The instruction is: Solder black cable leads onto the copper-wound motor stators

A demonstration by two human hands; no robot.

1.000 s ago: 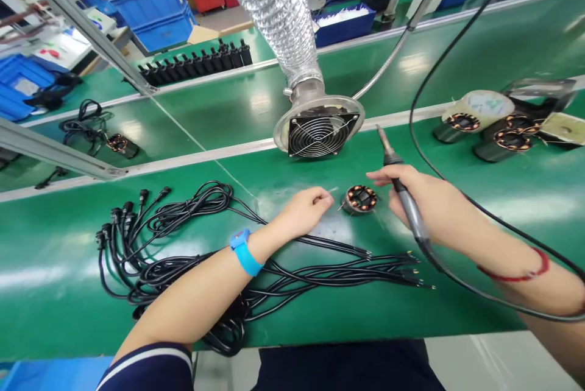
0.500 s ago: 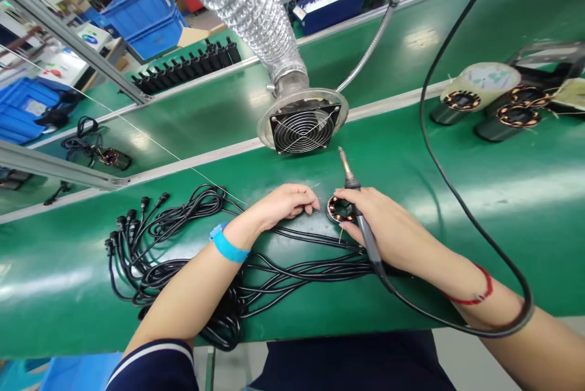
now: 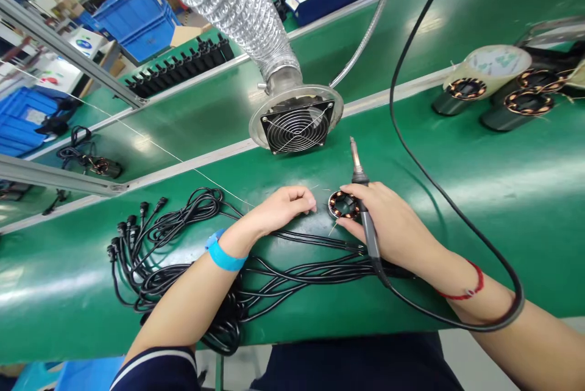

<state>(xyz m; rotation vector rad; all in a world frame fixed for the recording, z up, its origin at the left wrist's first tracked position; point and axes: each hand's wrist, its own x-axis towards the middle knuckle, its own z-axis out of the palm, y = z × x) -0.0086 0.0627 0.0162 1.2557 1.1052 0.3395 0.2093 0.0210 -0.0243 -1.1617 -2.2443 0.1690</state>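
My right hand [image 3: 393, 226] is closed round a soldering iron [image 3: 363, 208], its tip pointing up and away, and its fingers touch a small round motor stator [image 3: 343, 204] with copper coils lying on the green belt. My left hand [image 3: 283, 208], with a blue wrist strap [image 3: 222, 253], is pinched shut on a thin solder wire [image 3: 183, 162] just left of the stator. A bundle of black power cords [image 3: 192, 257] lies under both forearms.
A fume-extractor fan [image 3: 296, 126] on a silver flexible duct [image 3: 228, 1] stands just behind the stator. More stators on black holders [image 3: 498, 98] sit at the right. Blue crates [image 3: 134, 16] and a row of black parts [image 3: 178, 65] lie beyond the far belt.
My right hand with the iron has come left onto the stator. The left hand has stayed beside it, pinched on the wire. The camera view has shifted slightly.
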